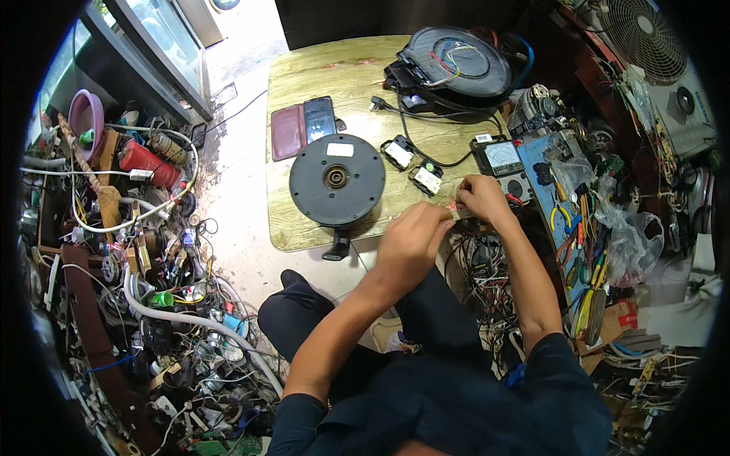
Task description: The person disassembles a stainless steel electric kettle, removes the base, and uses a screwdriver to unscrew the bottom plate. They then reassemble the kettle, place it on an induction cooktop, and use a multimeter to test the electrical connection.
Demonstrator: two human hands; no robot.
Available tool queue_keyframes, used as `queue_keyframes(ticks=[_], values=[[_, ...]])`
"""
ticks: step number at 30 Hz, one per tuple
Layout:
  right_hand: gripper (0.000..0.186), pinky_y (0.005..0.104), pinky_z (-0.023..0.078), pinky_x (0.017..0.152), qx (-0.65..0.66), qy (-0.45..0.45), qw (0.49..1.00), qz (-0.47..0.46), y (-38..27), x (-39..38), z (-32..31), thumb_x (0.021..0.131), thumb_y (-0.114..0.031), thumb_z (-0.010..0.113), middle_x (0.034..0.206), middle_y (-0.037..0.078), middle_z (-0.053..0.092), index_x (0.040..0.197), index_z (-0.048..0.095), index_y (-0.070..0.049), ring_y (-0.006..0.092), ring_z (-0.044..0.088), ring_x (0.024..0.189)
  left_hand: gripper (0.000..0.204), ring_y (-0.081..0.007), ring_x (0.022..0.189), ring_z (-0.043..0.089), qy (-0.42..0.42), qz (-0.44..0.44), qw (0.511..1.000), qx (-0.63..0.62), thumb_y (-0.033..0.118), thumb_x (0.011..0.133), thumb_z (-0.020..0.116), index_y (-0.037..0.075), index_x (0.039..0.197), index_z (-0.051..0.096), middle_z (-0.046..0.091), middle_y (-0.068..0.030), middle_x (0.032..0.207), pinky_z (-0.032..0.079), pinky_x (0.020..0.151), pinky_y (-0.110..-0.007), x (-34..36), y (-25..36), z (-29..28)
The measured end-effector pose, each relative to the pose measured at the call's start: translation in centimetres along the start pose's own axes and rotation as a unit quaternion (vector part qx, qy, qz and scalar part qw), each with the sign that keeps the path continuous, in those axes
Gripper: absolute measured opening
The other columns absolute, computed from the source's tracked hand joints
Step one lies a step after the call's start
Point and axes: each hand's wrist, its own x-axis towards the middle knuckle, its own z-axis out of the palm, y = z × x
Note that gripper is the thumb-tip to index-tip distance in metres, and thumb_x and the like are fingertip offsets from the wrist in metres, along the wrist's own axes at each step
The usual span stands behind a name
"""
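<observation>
At the near right edge of the wooden table (285, 220), my left hand (414, 239) and my right hand (484, 199) meet with fingers closed. Between their fingertips shows something small, pale and reddish, too small to name. Just beyond the hands lie two small black parts with white labels, one part (427, 181) nearer and the other part (398, 154) farther off. To the left of them is a round black disc (312, 186) with a brass-coloured ring at its centre and a black handle (337, 247) toward me. An analog multimeter (503, 156) sits right of my fingers.
A maroon wallet (287, 132) and a phone (319, 118) lie behind the disc. A large round black appliance (456, 64) with loose wires and a plug (378, 102) occupies the far right. Hand tools (582, 258) crowd the right side; heaped scrap and hoses (205, 327) cover the left.
</observation>
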Motion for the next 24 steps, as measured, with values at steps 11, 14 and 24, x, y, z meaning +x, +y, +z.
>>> queue_keyframes(ticks=[11,14,24], values=[[0.019,0.0535,0.058,0.086,0.075,0.028,0.995,0.051,1.2,-2.8,-1.0,0.088,-0.015,0.072,0.094,0.027,0.075,0.099,0.078,0.000,0.0473,0.073,0.094,0.011,-0.0468,0.090,0.066,-0.099,-0.128,0.975,0.151,0.012,0.100,0.066,0.002,0.103,0.067,0.067,-0.0234,0.100,0.052,0.078,-0.057,-0.4,-10.7,15.8],[0.024,0.0533,0.056,0.089,0.125,0.057,0.990,0.029,0.8,-5.6,-5.0,0.093,-0.017,0.069,0.101,0.028,0.074,0.107,0.075,0.002,0.0483,0.071,0.100,0.010,-0.0460,0.089,0.067,-0.103,-0.118,0.973,0.168,0.013,0.100,0.068,0.004,0.102,0.068,0.066,-0.0222,0.098,0.053,0.077,-0.055,-0.2,-10.8,16.6],[0.030,0.0514,0.054,0.095,-0.124,0.203,0.960,0.148,22.5,-7.4,-13.8,0.100,-0.018,0.067,0.120,0.024,0.071,0.125,0.067,0.000,0.0463,0.067,0.113,0.020,-0.0459,0.096,0.070,-0.035,-0.094,0.984,0.146,0.007,0.090,0.078,-0.002,0.108,0.072,0.073,-0.0248,0.102,0.056,0.082,-0.051,0.7,-10.1,17.7]])
